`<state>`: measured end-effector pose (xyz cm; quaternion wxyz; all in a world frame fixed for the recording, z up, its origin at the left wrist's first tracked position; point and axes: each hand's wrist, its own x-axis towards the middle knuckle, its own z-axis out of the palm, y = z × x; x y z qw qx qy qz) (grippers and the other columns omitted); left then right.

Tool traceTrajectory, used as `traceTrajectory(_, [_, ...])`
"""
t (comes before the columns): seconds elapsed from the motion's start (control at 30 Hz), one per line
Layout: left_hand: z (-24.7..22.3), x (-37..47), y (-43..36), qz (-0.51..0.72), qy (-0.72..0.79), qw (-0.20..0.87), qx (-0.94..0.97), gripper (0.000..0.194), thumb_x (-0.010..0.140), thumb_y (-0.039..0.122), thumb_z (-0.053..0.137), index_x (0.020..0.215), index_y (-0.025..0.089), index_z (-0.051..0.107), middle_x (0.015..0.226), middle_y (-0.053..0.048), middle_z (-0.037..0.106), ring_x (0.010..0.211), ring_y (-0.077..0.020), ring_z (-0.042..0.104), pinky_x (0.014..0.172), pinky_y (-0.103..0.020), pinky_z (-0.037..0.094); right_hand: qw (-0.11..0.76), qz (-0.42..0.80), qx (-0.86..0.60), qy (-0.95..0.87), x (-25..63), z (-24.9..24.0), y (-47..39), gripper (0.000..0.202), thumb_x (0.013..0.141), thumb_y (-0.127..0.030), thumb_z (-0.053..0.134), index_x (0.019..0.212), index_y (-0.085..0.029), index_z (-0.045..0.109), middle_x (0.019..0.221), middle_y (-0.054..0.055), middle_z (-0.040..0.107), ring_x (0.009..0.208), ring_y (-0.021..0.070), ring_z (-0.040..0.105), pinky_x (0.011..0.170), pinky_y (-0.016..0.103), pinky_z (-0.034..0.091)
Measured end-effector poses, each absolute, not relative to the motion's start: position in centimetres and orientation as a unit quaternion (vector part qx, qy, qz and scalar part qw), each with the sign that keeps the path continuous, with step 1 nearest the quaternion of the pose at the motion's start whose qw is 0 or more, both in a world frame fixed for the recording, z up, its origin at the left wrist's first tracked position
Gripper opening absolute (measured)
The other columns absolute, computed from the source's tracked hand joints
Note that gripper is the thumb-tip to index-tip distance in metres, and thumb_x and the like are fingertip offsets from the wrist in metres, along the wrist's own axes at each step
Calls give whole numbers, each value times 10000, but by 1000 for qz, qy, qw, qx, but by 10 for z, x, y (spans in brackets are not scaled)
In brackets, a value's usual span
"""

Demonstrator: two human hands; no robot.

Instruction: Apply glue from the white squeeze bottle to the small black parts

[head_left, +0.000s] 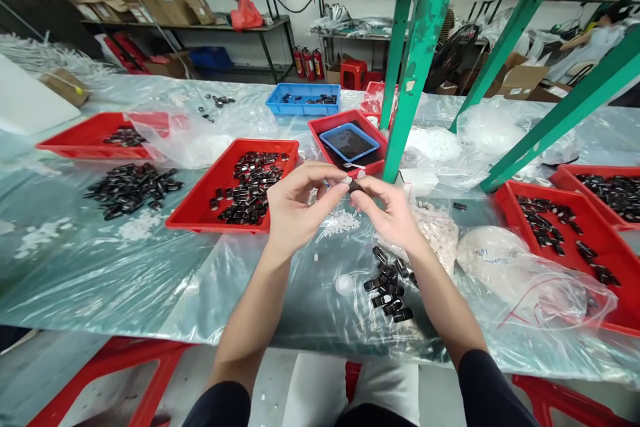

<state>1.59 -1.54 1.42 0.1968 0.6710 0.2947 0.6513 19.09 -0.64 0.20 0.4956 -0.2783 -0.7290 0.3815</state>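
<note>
Both hands meet above the middle of the table. My right hand (385, 210) pinches a small black plastic piece (354, 185) between thumb and fingers. Against its end, my left hand (300, 203) is closed in a pinch, thumb and index finger together; whatever sits between them is too small to make out. Below the hands lies a scatter of small white pieces (341, 221). A pile of glossy black parts (389, 287) rests on the plastic sheet by my right forearm.
Left of my hands stands a red tray (200, 210) of black parts, with a loose heap (130, 188) beyond it. A green post (409, 73) rises just behind my hands. Bags of white pieces (493, 250) and another red tray (600, 240) are at right.
</note>
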Motion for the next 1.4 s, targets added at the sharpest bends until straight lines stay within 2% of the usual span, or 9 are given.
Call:
traceTrajectory(0.13, [11,8,-14,644,305,212,669,107,850,218,815,957,224,807,884,-32,774,788,-130,684,650,-251,523,493,354,-285,-742,188,2,-6,349,1026,-528,589,939,-202,675,781,12,617,700,162,543,662,306,438])
traceTrajectory(0.43, [14,-1,-9,612,311,247,684,77,827,208,839,901,221,824,851,-35,780,782,-134,687,654,-253,513,489,266,-296,-776,189,1,-7,188,1042,-328,578,954,-197,681,834,25,670,720,164,564,665,304,424])
traceTrajectory(0.73, [13,2,-8,624,309,252,672,97,793,202,869,862,265,848,794,-24,772,720,-120,668,602,-241,496,488,202,-316,-788,192,2,-9,192,1047,-308,558,976,-194,695,841,38,679,707,173,563,673,318,419])
traceTrajectory(0.9, [6,7,0,632,314,302,641,101,746,311,909,804,262,843,775,-30,754,709,-130,656,603,-256,498,498,264,-331,-756,189,1,-9,253,1034,-386,569,909,-198,683,764,22,637,672,171,542,637,312,407])
traceTrajectory(1.0, [2,10,3,640,303,319,629,108,737,320,911,796,262,842,755,-23,735,697,-126,643,603,-257,489,508,302,-331,-736,187,1,-9,309,1028,-435,566,859,-194,660,748,17,630,646,158,520,603,302,383])
traceTrajectory(1.17, [-2,11,6,629,314,282,653,91,811,252,853,900,269,845,820,-27,749,735,-121,640,606,-250,461,481,284,-349,-753,196,1,-4,295,1034,-409,574,864,-189,672,727,6,612,635,150,507,606,300,369])
traceTrajectory(1.3, [-16,14,18,574,346,295,681,279,914,349,748,1165,230,773,916,-55,749,769,-138,659,623,-261,483,480,249,-396,-742,210,1,7,292,1037,-427,578,921,-189,701,753,14,621,652,156,522,612,305,378])
traceTrajectory(1.37, [-29,21,25,500,413,265,714,304,969,352,661,1222,194,721,962,-67,751,799,-151,676,688,-281,514,505,257,-404,-718,215,0,10,314,1032,-463,584,936,-190,706,733,4,594,630,150,507,597,302,377])
traceTrajectory(1.4, [-37,25,28,425,451,237,748,286,989,334,621,1215,185,712,1003,-74,756,837,-162,687,736,-295,526,519,266,-400,-707,216,0,11,329,1026,-484,591,930,-191,705,719,-3,573,619,145,498,591,300,377])
